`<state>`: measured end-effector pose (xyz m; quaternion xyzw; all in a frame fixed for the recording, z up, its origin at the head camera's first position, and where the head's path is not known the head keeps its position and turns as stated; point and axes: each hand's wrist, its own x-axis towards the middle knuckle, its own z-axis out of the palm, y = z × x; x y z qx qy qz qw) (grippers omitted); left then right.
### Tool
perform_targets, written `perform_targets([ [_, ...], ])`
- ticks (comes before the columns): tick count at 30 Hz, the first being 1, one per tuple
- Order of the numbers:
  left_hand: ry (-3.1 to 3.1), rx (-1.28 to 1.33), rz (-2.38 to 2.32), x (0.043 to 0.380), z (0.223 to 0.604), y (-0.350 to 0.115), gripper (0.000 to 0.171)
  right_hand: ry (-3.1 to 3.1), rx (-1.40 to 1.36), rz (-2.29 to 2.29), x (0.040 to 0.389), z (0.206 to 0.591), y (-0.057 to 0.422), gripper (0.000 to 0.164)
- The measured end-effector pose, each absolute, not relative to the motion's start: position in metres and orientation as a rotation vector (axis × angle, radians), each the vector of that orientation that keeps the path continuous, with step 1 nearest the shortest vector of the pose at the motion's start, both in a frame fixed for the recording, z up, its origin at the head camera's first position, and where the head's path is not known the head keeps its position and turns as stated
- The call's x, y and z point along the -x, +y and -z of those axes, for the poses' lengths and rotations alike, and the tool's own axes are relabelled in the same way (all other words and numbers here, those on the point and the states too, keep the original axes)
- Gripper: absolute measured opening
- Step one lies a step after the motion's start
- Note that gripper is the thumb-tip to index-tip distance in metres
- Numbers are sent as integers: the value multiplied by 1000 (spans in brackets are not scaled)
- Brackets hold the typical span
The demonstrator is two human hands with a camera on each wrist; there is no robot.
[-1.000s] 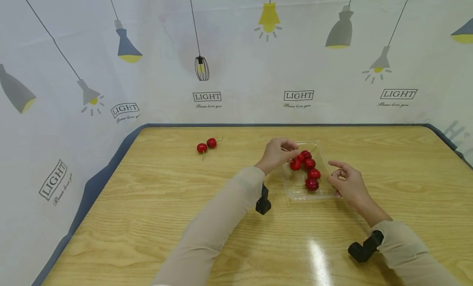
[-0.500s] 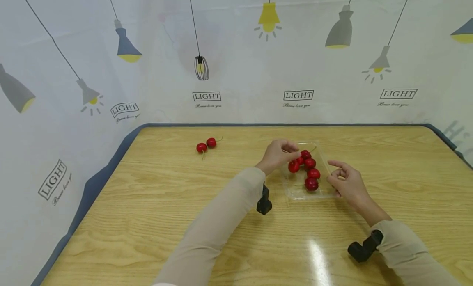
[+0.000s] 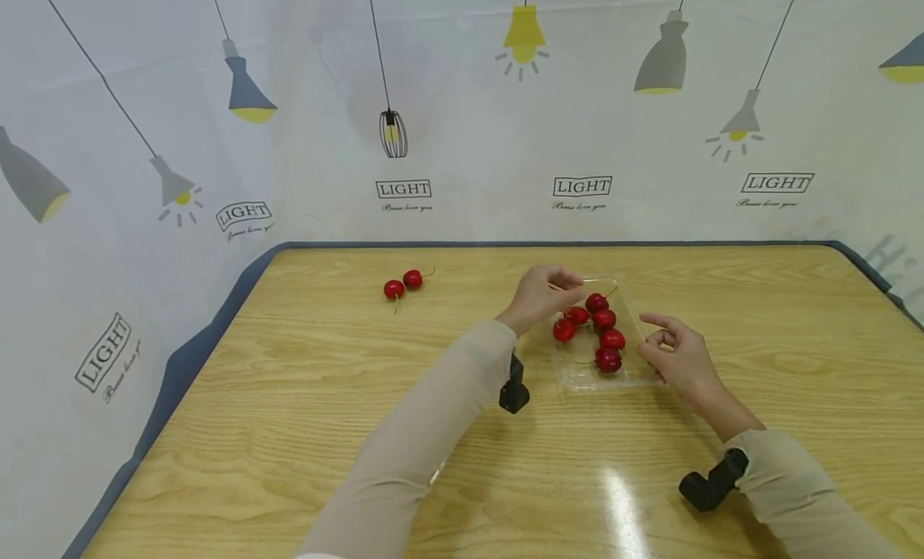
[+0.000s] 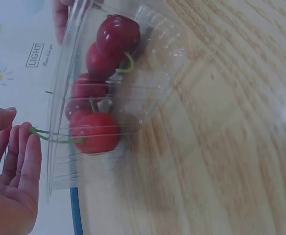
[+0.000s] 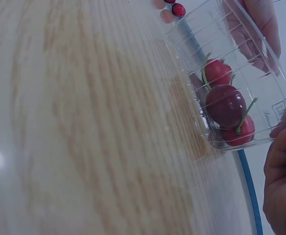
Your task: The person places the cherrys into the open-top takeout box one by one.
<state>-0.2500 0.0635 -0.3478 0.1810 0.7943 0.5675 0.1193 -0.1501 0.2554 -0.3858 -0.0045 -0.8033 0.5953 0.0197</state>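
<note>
A clear plastic container (image 3: pixel 588 381) stands on the table with several red cherries inside. My left hand (image 3: pixel 537 298) is at its far left rim, thumb and fingers parted. In the left wrist view, two green stems (image 4: pixel 39 132) rise over the rim and reach the left fingertips, without a pinch around them. Those stems lead down toward a bright red cherry (image 4: pixel 98 134) near the left wall. My right hand (image 3: pixel 682 366) pinches the container's right rim between thumb and curled fingers. Two more cherries (image 3: pixel 394 289) lie outside on the table, to the left.
The wooden table (image 3: pixel 289 398) has a dark blue edge at the back and left. Behind it hangs a pale backdrop (image 3: pixel 476 142) printed with lamps. A black wrist camera (image 3: pixel 514 390) hangs beneath the left sleeve, and another (image 3: pixel 711 485) beneath the right.
The left hand has let go of a pair of cherries, which now lie farther left in the container, and has risen slightly backward. The right hand stays at the rim.
</note>
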Motion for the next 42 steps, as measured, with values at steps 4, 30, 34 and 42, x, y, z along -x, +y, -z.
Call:
perform_targets([
  [4,2327,-551,-1680,251,346,61,16,-2495,25,-1847,150,386,256,51],
  [30,2469,-775,-1774,243,379,4,24,-2501,34,-1871,149,388,258,52],
  [34,2503,-783,-1724,242,379,-12,23,-2505,40,-1868,149,388,258,52],
  [42,2550,-672,-1716,248,379,-48,24,-2515,49,-1847,150,386,257,52],
])
